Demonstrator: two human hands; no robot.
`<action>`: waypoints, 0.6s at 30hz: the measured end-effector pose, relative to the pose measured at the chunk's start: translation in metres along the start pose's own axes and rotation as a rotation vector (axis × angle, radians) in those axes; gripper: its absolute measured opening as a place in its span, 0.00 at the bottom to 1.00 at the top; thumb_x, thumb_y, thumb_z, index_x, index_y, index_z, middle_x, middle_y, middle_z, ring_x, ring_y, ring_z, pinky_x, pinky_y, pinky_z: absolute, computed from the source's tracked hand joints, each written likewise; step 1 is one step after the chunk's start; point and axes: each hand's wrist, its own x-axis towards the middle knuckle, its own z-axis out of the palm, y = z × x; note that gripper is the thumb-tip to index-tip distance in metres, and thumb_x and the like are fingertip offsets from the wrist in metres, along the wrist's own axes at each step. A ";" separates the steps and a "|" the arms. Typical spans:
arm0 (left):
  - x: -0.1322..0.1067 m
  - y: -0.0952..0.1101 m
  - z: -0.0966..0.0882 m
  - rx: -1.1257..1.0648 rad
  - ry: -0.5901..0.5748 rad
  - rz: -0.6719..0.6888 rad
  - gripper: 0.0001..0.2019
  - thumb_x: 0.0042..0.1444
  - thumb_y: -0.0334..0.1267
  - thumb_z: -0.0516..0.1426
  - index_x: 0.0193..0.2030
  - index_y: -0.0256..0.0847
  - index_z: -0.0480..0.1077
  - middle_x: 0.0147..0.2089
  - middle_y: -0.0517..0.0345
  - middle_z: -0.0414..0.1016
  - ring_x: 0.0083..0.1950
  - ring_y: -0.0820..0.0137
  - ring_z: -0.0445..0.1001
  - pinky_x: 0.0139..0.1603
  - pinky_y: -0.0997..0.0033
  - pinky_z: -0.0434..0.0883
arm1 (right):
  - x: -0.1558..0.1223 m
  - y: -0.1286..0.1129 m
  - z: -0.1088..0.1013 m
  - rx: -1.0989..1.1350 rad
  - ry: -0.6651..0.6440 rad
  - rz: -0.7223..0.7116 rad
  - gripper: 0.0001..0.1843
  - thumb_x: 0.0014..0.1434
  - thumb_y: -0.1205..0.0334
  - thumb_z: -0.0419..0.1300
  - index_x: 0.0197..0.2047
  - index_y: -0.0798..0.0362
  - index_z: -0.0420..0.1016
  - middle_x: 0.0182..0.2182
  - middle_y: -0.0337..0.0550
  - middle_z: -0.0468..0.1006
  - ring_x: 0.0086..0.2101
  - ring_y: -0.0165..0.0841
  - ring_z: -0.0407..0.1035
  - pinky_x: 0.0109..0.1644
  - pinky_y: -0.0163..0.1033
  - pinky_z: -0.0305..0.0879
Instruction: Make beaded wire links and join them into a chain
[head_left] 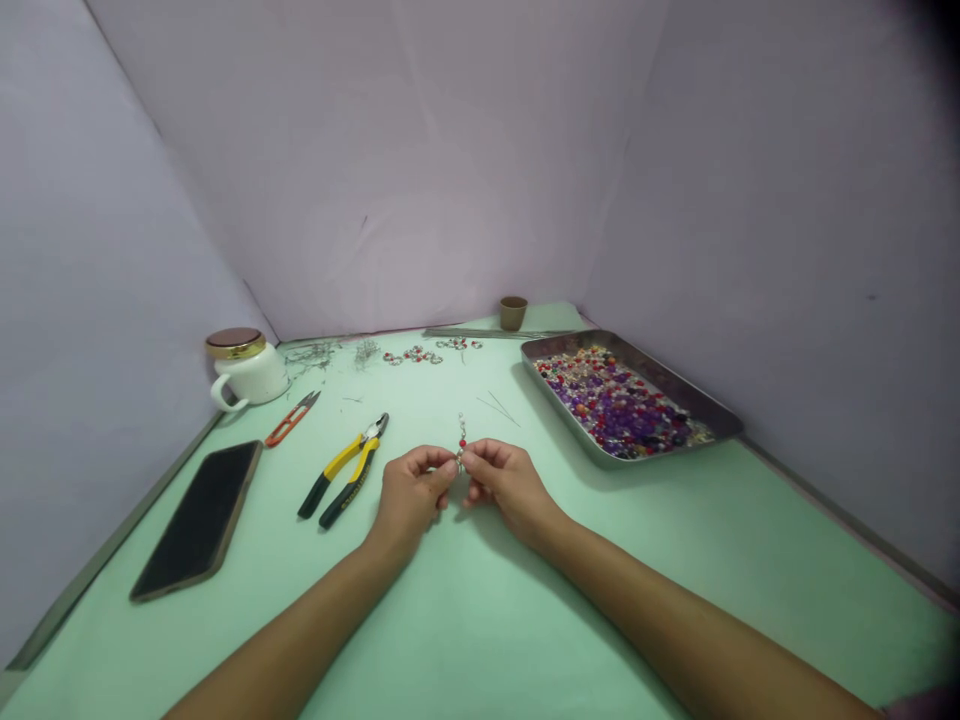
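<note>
Together, left hand (pixel 411 493) and right hand (pixel 514 487) pinch a beaded strand (pixel 463 442) — fingers (pixel 480 466) on its near end; pliers (pixel 366 460) lie leftward.

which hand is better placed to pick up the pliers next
Left, most likely. The left hand is nearer the pliers, which lie to its left; the right hand is farther across. Both hands appear to pinch the beaded piece, so the left would first let go.

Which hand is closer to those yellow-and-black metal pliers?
Left. The left hand is just to the right of the yellow-and-black metal pliers, not touching them; the right hand is farther right, beyond the left hand.
</note>
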 end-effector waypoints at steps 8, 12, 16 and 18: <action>-0.001 0.004 0.003 0.029 0.017 -0.011 0.06 0.43 0.37 0.57 0.25 0.36 0.67 0.09 0.69 0.55 0.12 0.82 0.48 0.12 0.82 0.47 | 0.001 0.006 -0.004 -0.303 0.038 -0.169 0.07 0.47 0.59 0.59 0.25 0.54 0.70 0.12 0.32 0.66 0.15 0.25 0.59 0.20 0.32 0.58; -0.003 0.006 0.005 0.055 0.011 -0.005 0.05 0.43 0.35 0.56 0.22 0.36 0.66 0.09 0.69 0.56 0.12 0.82 0.50 0.12 0.82 0.48 | 0.000 0.008 -0.005 -0.409 0.074 -0.212 0.06 0.47 0.60 0.58 0.25 0.54 0.71 0.14 0.34 0.66 0.15 0.25 0.59 0.19 0.31 0.56; -0.004 0.007 0.004 0.101 -0.007 0.016 0.06 0.43 0.35 0.56 0.21 0.36 0.65 0.09 0.68 0.57 0.12 0.82 0.51 0.12 0.82 0.50 | 0.001 0.008 -0.006 -0.390 0.036 -0.173 0.06 0.48 0.60 0.57 0.25 0.54 0.69 0.16 0.35 0.67 0.17 0.26 0.60 0.19 0.31 0.58; -0.003 0.005 0.003 0.114 -0.017 0.016 0.06 0.44 0.36 0.56 0.21 0.36 0.65 0.09 0.68 0.57 0.12 0.81 0.51 0.12 0.81 0.50 | 0.001 0.007 -0.006 -0.376 0.025 -0.143 0.07 0.48 0.60 0.57 0.24 0.54 0.68 0.15 0.35 0.67 0.16 0.26 0.61 0.20 0.32 0.59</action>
